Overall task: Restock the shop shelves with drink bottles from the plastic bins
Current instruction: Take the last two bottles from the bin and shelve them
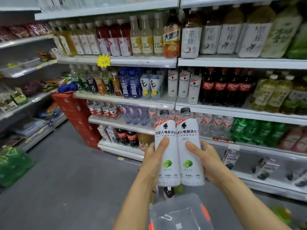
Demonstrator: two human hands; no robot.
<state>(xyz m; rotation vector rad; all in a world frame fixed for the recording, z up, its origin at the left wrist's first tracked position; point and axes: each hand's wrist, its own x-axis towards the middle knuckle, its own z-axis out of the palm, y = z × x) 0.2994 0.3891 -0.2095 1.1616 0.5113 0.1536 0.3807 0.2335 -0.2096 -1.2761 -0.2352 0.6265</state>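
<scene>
Head view: two bottles held above bin

- Left bottle [166, 128] is gripped by left hand [152, 157]; the thumb [163, 143] is laid across the label front and the fingers are wrapped behind, out of sight.
- Right bottle [188, 127] is gripped the same way by right hand [206, 161].
- Both bottles are white-sleeved with black caps and a lime print. They are held upright, side by side and touching, straight above the bin [182, 211].
- Bin is clear plastic with orange latches and is seen at the bottom edge, between the forearms. Contents cannot be made out.
- Shelves [126, 100] are seen beyond the bin, stocked in rows.
- Matching white bottles [182, 83] are stood on a shelf above and beyond the bin, higher than the held pair; cola bottles [221, 87] are lined up just right of them.
- Red cartons [74, 110] are stacked on the floor [66, 171], far left of the bin, against the shelf end.
- Green pack [11, 163] is seen further left of the bin, at the frame edge.
</scene>
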